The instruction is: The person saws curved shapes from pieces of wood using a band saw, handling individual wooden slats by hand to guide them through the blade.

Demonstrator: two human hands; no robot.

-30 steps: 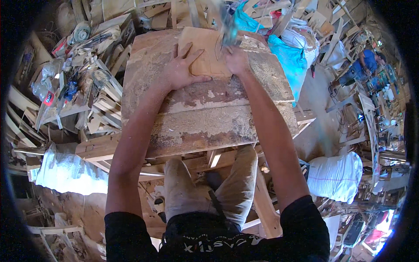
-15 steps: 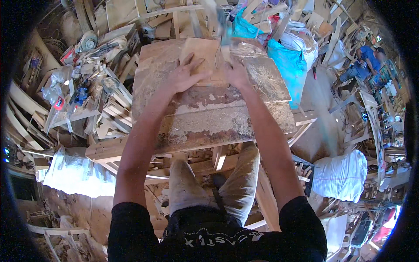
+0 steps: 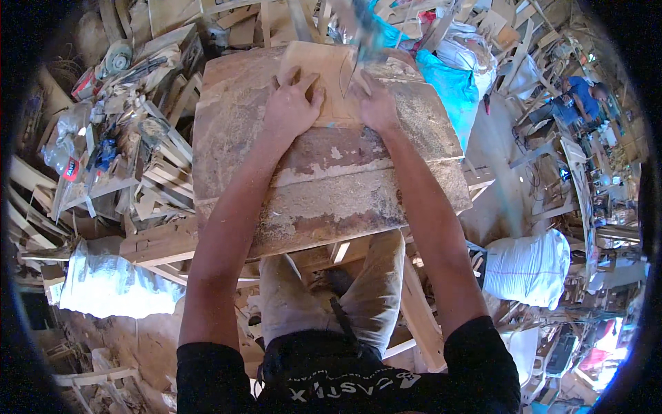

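A flat light-brown wooden board with a dark curved line on it lies on the worn, dusty work table. My left hand rests on the board's left part, its fingers spread and slightly bent. At the right edge of the same board, my right hand grips with fingers bent and close together; what lies under them is partly hidden. Just beyond my right fingers stands a blurred blue-green upright part, close to the end of the drawn line. Sawdust covers much of the table surface.
Wood offcuts pile up on the left, with a plastic bottle among them. Behind the table's right side stands a turquoise sack; a white sack sits at lower right. Another person sits at far right.
The view has shifted slightly, and table and board appear higher. My left thumb has drawn up toward the fingers. My right hand stays at the board's right edge.
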